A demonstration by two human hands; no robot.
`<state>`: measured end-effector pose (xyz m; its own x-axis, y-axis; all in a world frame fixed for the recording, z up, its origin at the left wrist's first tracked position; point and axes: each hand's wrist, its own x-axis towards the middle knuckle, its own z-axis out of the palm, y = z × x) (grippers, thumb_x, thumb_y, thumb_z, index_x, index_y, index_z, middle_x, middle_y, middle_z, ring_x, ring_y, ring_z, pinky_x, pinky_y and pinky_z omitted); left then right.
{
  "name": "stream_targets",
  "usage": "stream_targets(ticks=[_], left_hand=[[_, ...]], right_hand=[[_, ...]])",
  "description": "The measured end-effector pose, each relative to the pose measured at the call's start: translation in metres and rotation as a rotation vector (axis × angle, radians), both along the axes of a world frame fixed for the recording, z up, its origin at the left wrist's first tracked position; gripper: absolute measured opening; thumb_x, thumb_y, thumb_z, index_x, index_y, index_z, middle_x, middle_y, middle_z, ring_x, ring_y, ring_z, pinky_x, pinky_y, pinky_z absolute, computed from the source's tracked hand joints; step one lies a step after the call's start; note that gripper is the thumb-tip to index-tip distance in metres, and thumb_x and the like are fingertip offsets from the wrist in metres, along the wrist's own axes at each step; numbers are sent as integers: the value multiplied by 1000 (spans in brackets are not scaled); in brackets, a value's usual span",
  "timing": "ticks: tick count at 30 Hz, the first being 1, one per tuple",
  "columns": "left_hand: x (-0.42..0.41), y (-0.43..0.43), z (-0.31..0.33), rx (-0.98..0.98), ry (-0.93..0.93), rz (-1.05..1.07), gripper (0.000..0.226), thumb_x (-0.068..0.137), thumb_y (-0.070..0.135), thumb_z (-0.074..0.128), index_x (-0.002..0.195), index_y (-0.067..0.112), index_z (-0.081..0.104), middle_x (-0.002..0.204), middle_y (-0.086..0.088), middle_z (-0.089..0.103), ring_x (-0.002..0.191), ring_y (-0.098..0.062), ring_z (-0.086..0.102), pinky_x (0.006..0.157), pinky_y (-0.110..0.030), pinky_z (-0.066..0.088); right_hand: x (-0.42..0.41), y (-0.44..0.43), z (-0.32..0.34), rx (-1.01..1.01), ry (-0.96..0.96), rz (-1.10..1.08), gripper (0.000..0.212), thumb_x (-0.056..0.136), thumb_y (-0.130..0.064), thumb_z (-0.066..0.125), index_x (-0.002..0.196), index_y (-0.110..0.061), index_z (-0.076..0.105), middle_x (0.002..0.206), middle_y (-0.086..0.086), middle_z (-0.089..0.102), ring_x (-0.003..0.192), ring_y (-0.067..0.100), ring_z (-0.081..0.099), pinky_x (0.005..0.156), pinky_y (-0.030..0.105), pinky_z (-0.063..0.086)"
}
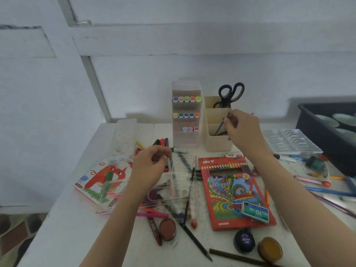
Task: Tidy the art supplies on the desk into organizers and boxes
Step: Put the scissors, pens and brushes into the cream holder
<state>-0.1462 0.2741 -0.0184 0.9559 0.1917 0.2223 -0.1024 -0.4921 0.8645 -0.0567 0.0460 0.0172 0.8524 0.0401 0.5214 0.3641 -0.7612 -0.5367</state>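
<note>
At the far left a red crayon box with a fox on it lies flat on the desk, its near corner hidden under a clear plastic case. Loose pens inside and beneath the case blur together through its walls. The left hand hovers over that case with its fingers curled. A thin pale stick shows at the fingertips, but it is too smeared to tell whether it is pinched. Behind, a clear tiered organizer holds capped markers in rows of five, five and three. Just beside it stands a cream organizer with black scissors upright in its rear compartment. Over its front compartments the right hand, wrist bent down, pinches a blue pencil whose tip is inside the front compartment. Nearer lies a colour pencil box, and a dark tray is cut off at the right edge.
</note>
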Motion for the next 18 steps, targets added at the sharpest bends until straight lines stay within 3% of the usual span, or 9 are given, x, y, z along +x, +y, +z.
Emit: stream_targets(ticks=[3,7,11,13,18], left_hand=[[-1,-1,-2,9,9,-7,25,87,1,58,90,23,69,84,13,68,78,2,62,63,1,40],[-4,0,-3,-25,10,-3,31,87,0,57,84,29,67,83,16,67,79,7,60,62,2,39],[-4,0,-2,-24,10,1,30,87,1,58,84,29,67,83,19,66,80,10,58,63,2,39],[-5,-1,-1,-22,6,-1,30,87,1,58,84,30,66,84,15,67,79,8,59,63,1,39],[-8,3,-3,-35,1,-8,28,86,0,59,85,26,68,85,12,69,81,14,58,63,-2,42]], right_hand=[[1,1,-8,2,150,-81,18,93,-19,54,102,-4,58,90,8,63,75,26,61,68,33,52],[-19,17,-26,145,96,-125,16,91,-25,55,94,-12,47,74,-6,52,62,4,48,49,15,31],[-31,48,-53,-84,411,31,33,91,-37,52,69,-13,48,64,5,53,60,19,53,49,28,36],[-31,58,-61,-192,541,45,40,90,-41,53,61,-16,39,59,1,43,56,17,44,47,28,29],[-26,64,-65,-179,606,52,40,84,-19,57,56,-17,30,55,-1,33,49,12,33,43,25,22]])
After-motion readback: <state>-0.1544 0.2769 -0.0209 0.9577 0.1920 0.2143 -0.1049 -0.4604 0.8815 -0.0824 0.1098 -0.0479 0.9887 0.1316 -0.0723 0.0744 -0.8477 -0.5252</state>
